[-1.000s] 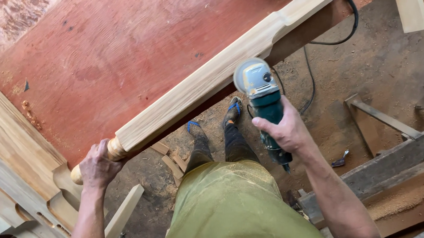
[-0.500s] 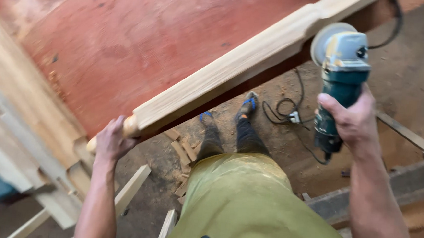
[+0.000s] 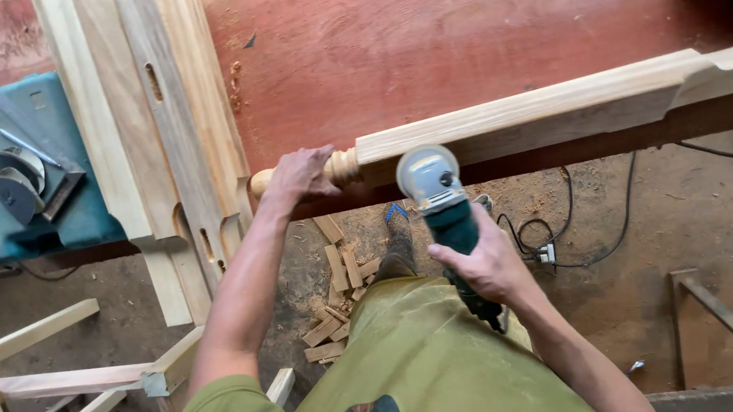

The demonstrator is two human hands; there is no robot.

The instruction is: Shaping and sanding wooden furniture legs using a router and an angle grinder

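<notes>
Head view looks straight down on the long pale turned-wood post [image 3: 524,122], which lies along the near edge of the broad reddish-brown wooden board [image 3: 410,47] and runs from its rounded knob end at centre up toward the far right. Your left hand [image 3: 300,176] is clamped over that knob end, fingers wrapped round the turned rings. Your right hand [image 3: 482,260] is closed tight around the dark green body of the angle grinder [image 3: 435,193], its grey round guard sitting just beside the post's near face, close to the knob; you can't tell whether the disc is touching the wood. Below the tool, small offcut wood blocks [image 3: 340,289] lie scattered on the dusty floor, and a black power cable [image 3: 568,235] loops off to the right. Far left, pale notched wooden rails [image 3: 152,108] lean across, beside a blue-green bench top [image 3: 45,186] carrying grey sanding discs [image 3: 16,189].
</notes>
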